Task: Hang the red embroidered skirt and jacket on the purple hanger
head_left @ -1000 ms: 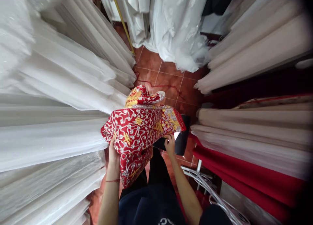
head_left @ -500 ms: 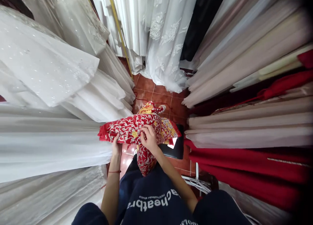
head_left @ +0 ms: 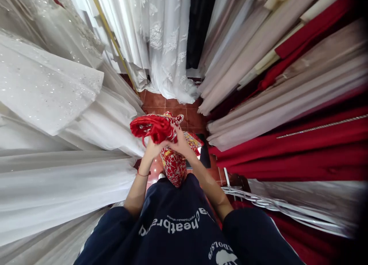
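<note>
A red garment (head_left: 174, 168) with white and yellow embroidery lies across the space in front of my body. One end is lifted and turned toward me, so the plain red opening (head_left: 151, 126) shows. My left hand (head_left: 154, 148) is closed on the underside of that end. On its right side, my right hand (head_left: 181, 142) grips the same cloth, and the two hands nearly meet. Some fingertips are hidden by the fabric. A white tag (head_left: 199, 152) shows beside the garment's right edge.
White gowns (head_left: 54, 84) hang close on the left, with lace ones (head_left: 165, 46) ahead. Pale and red dresses (head_left: 287, 153) line the right. A black flat-topped object (head_left: 205, 159) stands on the tiled floor (head_left: 155, 101). White hangers (head_left: 258, 199) are at lower right.
The garment's left end has swung up toward me, and its opening now faces me. My right hand has joined my left at that end. The view has shifted to the right.
</note>
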`<state>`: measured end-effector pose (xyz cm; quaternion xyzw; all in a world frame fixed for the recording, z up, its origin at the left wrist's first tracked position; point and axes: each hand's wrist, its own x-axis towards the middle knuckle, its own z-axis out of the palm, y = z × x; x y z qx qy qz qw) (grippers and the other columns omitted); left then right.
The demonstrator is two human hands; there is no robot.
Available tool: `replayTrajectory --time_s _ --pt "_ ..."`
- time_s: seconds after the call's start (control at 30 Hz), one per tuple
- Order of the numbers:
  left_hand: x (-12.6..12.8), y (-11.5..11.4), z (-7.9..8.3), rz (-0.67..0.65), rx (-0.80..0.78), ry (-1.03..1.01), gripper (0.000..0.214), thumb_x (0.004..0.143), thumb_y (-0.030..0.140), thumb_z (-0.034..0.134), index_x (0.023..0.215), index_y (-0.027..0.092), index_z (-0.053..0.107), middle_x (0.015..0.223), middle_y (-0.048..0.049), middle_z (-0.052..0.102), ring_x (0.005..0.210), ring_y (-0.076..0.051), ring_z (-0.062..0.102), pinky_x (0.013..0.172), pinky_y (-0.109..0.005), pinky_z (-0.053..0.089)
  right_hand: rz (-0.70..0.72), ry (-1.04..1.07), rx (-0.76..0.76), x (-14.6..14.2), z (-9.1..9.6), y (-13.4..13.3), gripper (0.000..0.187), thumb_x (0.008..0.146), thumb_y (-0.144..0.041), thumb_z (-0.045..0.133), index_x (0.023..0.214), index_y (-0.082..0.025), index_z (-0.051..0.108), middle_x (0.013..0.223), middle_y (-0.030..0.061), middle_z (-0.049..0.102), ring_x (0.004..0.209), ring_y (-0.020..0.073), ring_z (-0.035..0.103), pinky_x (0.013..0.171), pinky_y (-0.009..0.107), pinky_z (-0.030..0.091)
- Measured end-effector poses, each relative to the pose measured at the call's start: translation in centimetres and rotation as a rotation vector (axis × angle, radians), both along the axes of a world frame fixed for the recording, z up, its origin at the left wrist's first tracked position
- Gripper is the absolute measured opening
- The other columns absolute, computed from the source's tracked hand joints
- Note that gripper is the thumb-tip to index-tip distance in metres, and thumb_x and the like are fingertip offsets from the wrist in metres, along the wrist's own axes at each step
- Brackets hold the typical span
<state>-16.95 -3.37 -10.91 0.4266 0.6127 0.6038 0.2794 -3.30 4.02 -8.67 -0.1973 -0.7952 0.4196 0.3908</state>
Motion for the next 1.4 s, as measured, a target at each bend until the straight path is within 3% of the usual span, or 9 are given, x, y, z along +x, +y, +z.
replayTrajectory --time_s 0.2,0.37,0.5,0.6,0.73,0.97,1.13,1.3,1.4 --pt "2.3 5.7 7.5 -0.291 0.279 0.249 0.023 0.080 0.040 0.073 0.078 0.018 0.072 0.068 0.0019 0.066 0.064 -0.012 0.056 0.065 -0.025 0.048 -0.559 0.213 -0.004 7.9 5.2 4.0 0.030 0.083 -0.045 0.071 0.093 -0.017 0.069 0.085 0.0027 0.071 0.079 0.0185 0.068 0.080 0.037 0.058" --pt "3.7 7.2 14.3 -0.187 0.542 0.177 0.024 0.085 0.044 0.069 0.093 0.022 0.074 0.085 0.0000 0.073 0.079 -0.014 0.063 0.076 -0.026 0.051 -1.069 0.348 0.245 18.1 12.0 4.2 0.035 0.090 -0.048 0.062 0.097 -0.015 0.067 0.092 0.0044 0.069 0.092 0.0184 0.069 0.088 0.041 0.056" --pt "4.8 7.6 19.8 -0.253 0.657 0.214 0.029 0.086 0.051 0.067 0.097 0.025 0.072 0.098 -0.0006 0.074 0.095 -0.016 0.064 0.087 -0.029 0.051 -1.227 0.476 0.436 23.9 15.9 2.6 0.037 0.092 -0.043 0.060 0.105 -0.008 0.062 0.104 0.0113 0.068 0.102 0.0210 0.069 0.099 0.046 0.051" --pt "6.2 7.7 22.2 -0.260 0.767 0.249 0.031 0.090 0.049 0.065 0.101 0.020 0.070 0.098 -0.0007 0.073 0.096 -0.016 0.064 0.091 -0.031 0.049 -1.359 0.596 0.594 27.2 17.8 0.8 0.037 0.094 -0.037 0.058 0.115 -0.007 0.056 0.115 0.0146 0.065 0.107 0.0212 0.068 0.102 0.046 0.049" --pt "9.0 8.7 21.4 -0.263 0.729 0.232 0.037 0.091 0.051 0.063 0.105 0.017 0.068 0.100 -0.0032 0.072 0.094 -0.015 0.064 0.091 -0.029 0.049 -1.416 0.534 0.689 30.8 18.7 -2.8 0.037 0.090 -0.034 0.064 0.118 -0.010 0.057 0.116 0.0114 0.065 0.109 0.0208 0.067 0.102 0.047 0.047" --pt "17.9 9.7 16.4 -0.413 0.454 0.104 0.040 0.082 0.057 0.068 0.088 0.017 0.070 0.079 -0.0015 0.070 0.070 -0.013 0.060 0.071 -0.026 0.049 -1.557 0.590 0.331 37.3 16.4 -10.1 0.032 0.069 -0.037 0.082 0.080 -0.011 0.067 0.077 0.0009 0.062 0.072 0.0126 0.058 0.076 0.034 0.051" --pt "27.1 7.1 18.4 -0.600 0.407 0.082 0.046 0.075 0.056 0.075 0.057 0.019 0.055 0.055 0.0031 0.052 0.054 -0.010 0.047 0.052 -0.024 0.038 -1.655 0.533 0.340 44.8 15.6 -15.5 0.031 0.065 -0.039 0.083 0.071 -0.013 0.067 0.064 -0.0018 0.056 0.058 0.0112 0.048 0.067 0.033 0.047" --pt "35.3 6.0 21.3 -0.683 0.446 0.171 0.059 0.079 0.055 0.072 0.048 0.021 0.035 0.048 0.0054 0.032 0.047 -0.009 0.036 0.048 -0.026 0.033 -1.639 -0.033 0.567 52.3 17.0 -23.3 0.055 0.074 -0.036 0.079 0.126 -0.022 0.064 0.120 0.0118 0.065 0.094 0.0212 0.063 0.081 0.036 0.050" --pt "39.6 7.0 22.0 -0.825 0.426 0.182 0.057 0.082 0.054 0.069 0.049 0.021 0.036 0.049 0.0051 0.033 0.046 -0.009 0.035 0.050 -0.026 0.033 -1.561 -0.257 0.485 55.9 18.0 -27.9 0.031 0.079 -0.041 0.076 0.104 -0.023 0.072 0.092 0.0062 0.071 0.073 0.0167 0.063 0.070 0.031 0.049"
